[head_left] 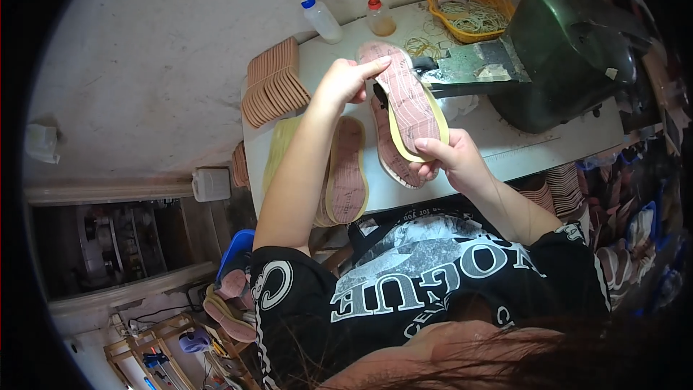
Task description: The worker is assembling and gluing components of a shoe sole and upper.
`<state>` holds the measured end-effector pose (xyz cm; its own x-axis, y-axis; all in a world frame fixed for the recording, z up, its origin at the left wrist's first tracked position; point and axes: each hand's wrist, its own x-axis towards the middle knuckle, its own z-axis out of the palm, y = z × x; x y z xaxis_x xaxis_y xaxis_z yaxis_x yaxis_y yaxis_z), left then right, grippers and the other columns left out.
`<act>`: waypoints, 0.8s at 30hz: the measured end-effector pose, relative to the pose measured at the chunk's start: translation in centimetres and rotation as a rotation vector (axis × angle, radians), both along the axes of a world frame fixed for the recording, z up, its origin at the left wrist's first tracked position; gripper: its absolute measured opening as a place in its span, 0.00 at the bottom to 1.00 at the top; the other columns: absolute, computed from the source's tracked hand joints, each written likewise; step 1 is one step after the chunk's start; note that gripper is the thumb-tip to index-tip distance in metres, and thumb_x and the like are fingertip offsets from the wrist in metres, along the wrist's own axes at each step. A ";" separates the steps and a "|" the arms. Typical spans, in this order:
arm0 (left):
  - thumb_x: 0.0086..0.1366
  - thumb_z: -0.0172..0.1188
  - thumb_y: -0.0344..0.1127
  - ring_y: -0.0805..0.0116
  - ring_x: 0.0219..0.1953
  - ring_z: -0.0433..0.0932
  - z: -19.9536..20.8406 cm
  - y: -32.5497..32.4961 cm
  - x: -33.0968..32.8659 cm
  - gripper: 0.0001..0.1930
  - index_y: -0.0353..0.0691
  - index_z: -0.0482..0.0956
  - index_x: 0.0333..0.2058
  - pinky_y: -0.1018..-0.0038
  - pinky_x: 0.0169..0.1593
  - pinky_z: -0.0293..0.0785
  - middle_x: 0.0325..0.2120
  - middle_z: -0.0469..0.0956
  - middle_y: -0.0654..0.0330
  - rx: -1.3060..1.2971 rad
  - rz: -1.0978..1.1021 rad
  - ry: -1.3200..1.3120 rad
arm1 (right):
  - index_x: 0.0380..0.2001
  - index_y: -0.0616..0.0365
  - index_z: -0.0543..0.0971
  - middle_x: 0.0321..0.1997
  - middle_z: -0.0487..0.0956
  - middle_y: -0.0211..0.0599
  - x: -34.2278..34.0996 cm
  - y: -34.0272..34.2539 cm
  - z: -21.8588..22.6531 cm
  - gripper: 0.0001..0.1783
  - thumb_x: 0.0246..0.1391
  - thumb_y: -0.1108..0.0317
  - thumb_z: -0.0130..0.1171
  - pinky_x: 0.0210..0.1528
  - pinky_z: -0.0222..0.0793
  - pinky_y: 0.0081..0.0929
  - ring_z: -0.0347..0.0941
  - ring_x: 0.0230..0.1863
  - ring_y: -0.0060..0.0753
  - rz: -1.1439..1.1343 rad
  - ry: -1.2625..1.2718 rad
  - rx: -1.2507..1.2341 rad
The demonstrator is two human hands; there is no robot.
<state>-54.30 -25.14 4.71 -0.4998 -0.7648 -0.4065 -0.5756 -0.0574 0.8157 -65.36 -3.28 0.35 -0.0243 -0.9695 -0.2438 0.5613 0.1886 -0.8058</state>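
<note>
Both my hands hold a pink patterned shoe insole [413,97] with a pale yellow edging strip, tilted over the table. My left hand [348,81] pinches its far end, thumb on top. With thumb above and fingers beneath, my right hand [451,159] grips the near end. The insole's upper side lies close to the dark tip and flat plate [473,65] of a green machine [570,50]; I cannot tell whether they touch. Partly hidden under it is another pink insole [388,148]. Left of that, more pink insoles with yellow edges [348,173] lie near the table's front edge.
On the white table [491,162], a stack of brown soles [274,83] stands at the left. Behind are a blue-capped bottle [322,22], a red-tipped glue bottle [380,20] and an orange basket [469,3] of thin strips. Stacked soles [567,188] sit at the right.
</note>
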 end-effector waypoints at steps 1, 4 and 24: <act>0.48 0.69 0.61 0.82 0.09 0.59 0.1 -0.4 -0.2 0.26 0.43 0.72 0.19 0.83 0.14 0.53 0.08 0.63 0.69 -0.006 -0.004 -0.028 | 0.36 0.65 0.79 0.28 0.81 0.39 0.2 -0.2 0.3 0.14 0.56 0.63 0.58 0.27 0.72 0.17 0.75 0.23 0.21 -0.078 -0.023 0.008; 0.50 0.65 0.64 0.81 0.09 0.60 -0.2 -2.3 -0.9 0.28 0.41 0.75 0.21 0.82 0.14 0.51 0.08 0.65 0.67 0.004 -0.059 -0.067 | 0.37 0.65 0.78 0.29 0.81 0.40 -0.1 -2.0 0.0 0.13 0.57 0.64 0.57 0.30 0.72 0.17 0.76 0.25 0.20 -0.110 -0.060 0.007; 0.56 0.68 0.45 0.79 0.26 0.69 3.4 -7.8 -6.3 0.18 0.38 0.72 0.29 0.78 0.30 0.70 0.21 0.70 0.69 -0.029 -1.112 -0.261 | 0.37 0.66 0.78 0.30 0.82 0.41 0.1 -6.6 1.4 0.21 0.60 0.54 0.55 0.31 0.74 0.15 0.79 0.28 0.22 -0.268 -0.082 0.122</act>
